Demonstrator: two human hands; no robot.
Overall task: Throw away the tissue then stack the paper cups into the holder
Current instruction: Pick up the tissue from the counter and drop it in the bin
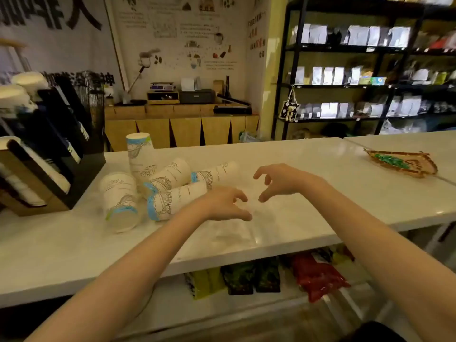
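Observation:
Several white paper cups with line drawings and blue bands sit on the white counter (308, 193). One cup (139, 154) stands upside down at the back, another cup (120, 202) stands in front of it, and three lie on their sides, the nearest being the lying cup (176, 201). A flat white tissue (234, 234) lies near the counter's front edge. My left hand (225, 206) hovers just right of the lying cups, fingers spread and empty. My right hand (278, 180) is beside it, open too. The black and brown cup holder (61, 174) stands at the left.
A woven tray with green candies (401, 162) rests at the right of the counter. Packets lie on the shelf under the counter (271, 275). Dark shelves with bags fill the back right, and a wooden cabinet stands at the back wall.

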